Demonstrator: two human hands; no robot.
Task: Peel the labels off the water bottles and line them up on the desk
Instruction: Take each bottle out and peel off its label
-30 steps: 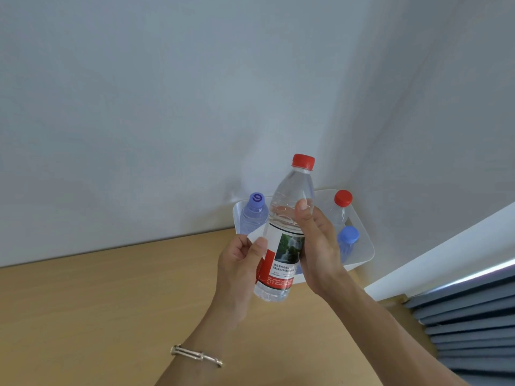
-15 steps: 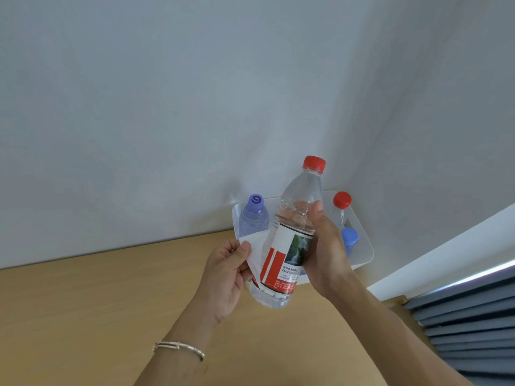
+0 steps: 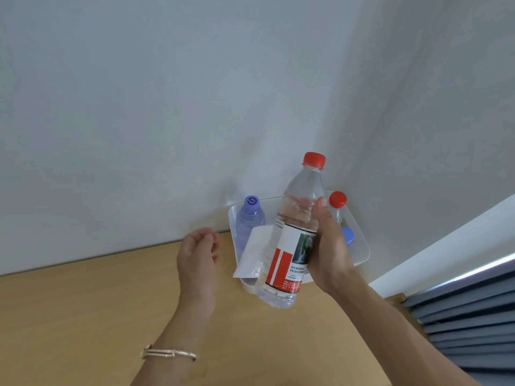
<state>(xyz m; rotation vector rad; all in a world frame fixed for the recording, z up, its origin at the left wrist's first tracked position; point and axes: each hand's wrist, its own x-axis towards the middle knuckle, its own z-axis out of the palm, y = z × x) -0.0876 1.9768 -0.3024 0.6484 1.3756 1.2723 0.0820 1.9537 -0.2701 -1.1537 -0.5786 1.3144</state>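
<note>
- The clear water bottle (image 3: 298, 218) with a red cap (image 3: 314, 160) was held in the air above the near edge of the white tray (image 3: 362, 246), leaning a little to the right, its base nearest the camera.
- Its label (image 3: 289, 263), red and white with a green picture, was partly peeled: a loose white flap (image 3: 250, 253) stuck out to the left of the bottle, while the rest wrapped the body.
- The right hand (image 3: 328, 252) had its grip clenched around the bottle's right side, over the label, thumb up near the shoulder.
- The left hand (image 3: 198, 254) hung just left of the flap, apart from it, fingers loosely curled and grasping nothing; a silver bracelet (image 3: 168, 353) sat on that wrist.
- In the tray stood three other bottles: one with a purple cap (image 3: 251, 203) at the left, one with a red cap (image 3: 337, 199) and one with a blue cap (image 3: 348, 235) at the right, both partly hidden behind the right hand.
- The tray rested on the wooden surface (image 3: 83, 316), in the corner against the pale wall (image 3: 167, 93).
- Grey-blue slats (image 3: 468, 321) showed at the lower right.
</note>
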